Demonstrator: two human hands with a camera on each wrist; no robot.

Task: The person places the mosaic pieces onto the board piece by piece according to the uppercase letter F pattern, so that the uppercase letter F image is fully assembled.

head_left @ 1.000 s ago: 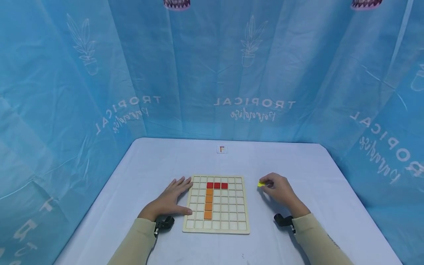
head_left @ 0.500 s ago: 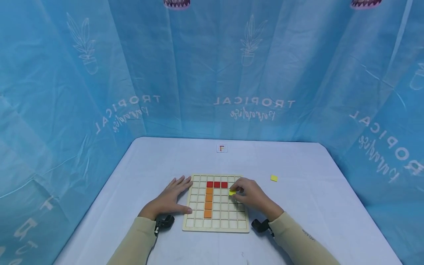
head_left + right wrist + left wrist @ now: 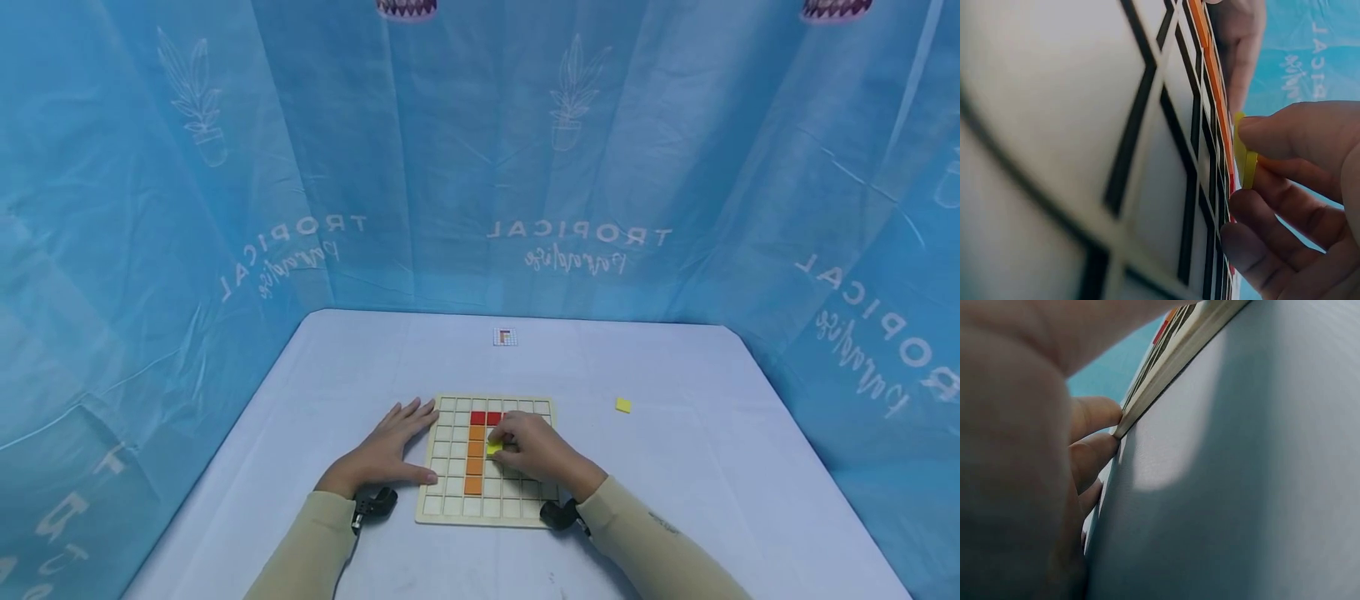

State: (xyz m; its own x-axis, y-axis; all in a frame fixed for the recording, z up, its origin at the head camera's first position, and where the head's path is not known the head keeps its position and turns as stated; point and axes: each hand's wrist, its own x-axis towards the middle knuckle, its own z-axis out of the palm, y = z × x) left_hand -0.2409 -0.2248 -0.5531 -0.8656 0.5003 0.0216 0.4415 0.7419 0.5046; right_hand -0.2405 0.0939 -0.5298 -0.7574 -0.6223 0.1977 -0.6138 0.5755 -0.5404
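Observation:
A pale wooden grid board (image 3: 459, 505) lies on the table. Several orange square tiles (image 3: 474, 467) form a column in it, with red tiles (image 3: 478, 418) in a row at the column's top, partly covered by my right hand (image 3: 536, 446). That hand pinches a yellow square tile (image 3: 494, 448) between thumb and fingers, just right of the orange column; the right wrist view shows the yellow tile (image 3: 1247, 159) tilted at the board's surface. My left hand (image 3: 386, 450) lies with spread fingers at the board's left edge, its fingertips (image 3: 1107, 412) touching that edge.
A second yellow tile (image 3: 623, 405) lies on the white table (image 3: 675, 467) right of the board. Behind the board is a small card (image 3: 506, 337) printed with a coloured grid pattern. A blue curtain (image 3: 480, 167) encloses the table's back and sides.
My right hand has carried the yellow tile leftward from the table onto the board, beside the orange column. A second yellow tile on the table has come into view. My left hand stays put.

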